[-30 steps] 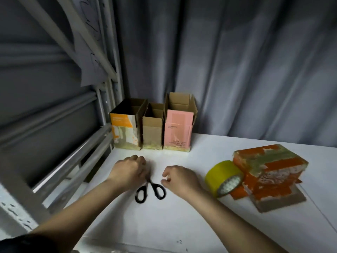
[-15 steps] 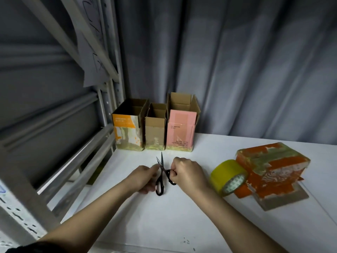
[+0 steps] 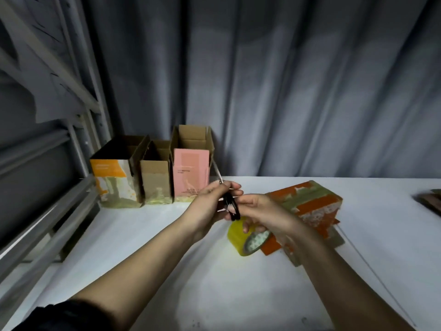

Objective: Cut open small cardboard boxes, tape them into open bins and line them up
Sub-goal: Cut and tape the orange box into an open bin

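Cardboard bins [image 3: 155,173]: three stand taped, lined up at the desk's [image 3: 143,235] back.
Orange box [image 3: 310,201]: uncut beside yellow tape roll [image 3: 241,237].
Hands: our left hand [image 3: 210,206] and right hand [image 3: 260,213] fingers grasp black scissors [image 3: 230,206].

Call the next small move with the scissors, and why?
Probably settle the right hand into the scissors handles, then carry them to the orange taped box: both hands hold them in the air, and that box is uncut beside three open bins.
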